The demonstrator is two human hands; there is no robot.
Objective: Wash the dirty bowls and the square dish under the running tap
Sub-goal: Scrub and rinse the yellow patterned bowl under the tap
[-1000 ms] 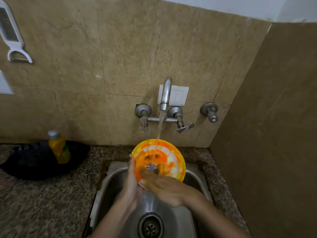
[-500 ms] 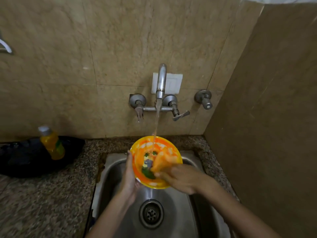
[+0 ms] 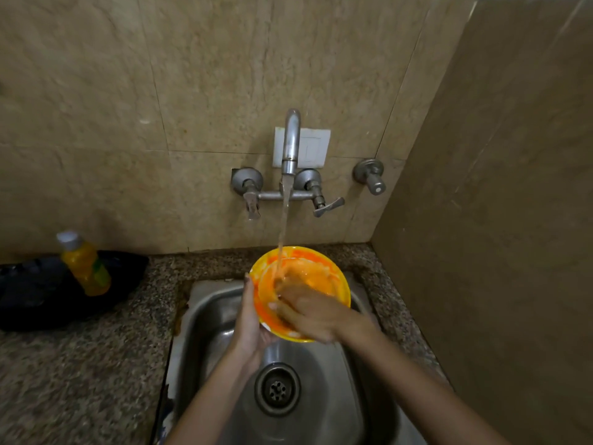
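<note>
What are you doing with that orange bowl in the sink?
A person is washing an orange bowl under the running tap. The left hand grips the bowl's rim and tilts it over the steel sink, while the right hand rubs the inside, blurred with motion. Water streams into the bowl, which looks smeared with orange residue. A bottle of yellow liquid stands on the counter to the left.

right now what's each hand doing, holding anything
Left hand: closed on the rim of the orange bowl, holding it tilted under the tap stream.
Right hand: inside the bowl, blurred; cannot tell whether it grips anything.
</note>
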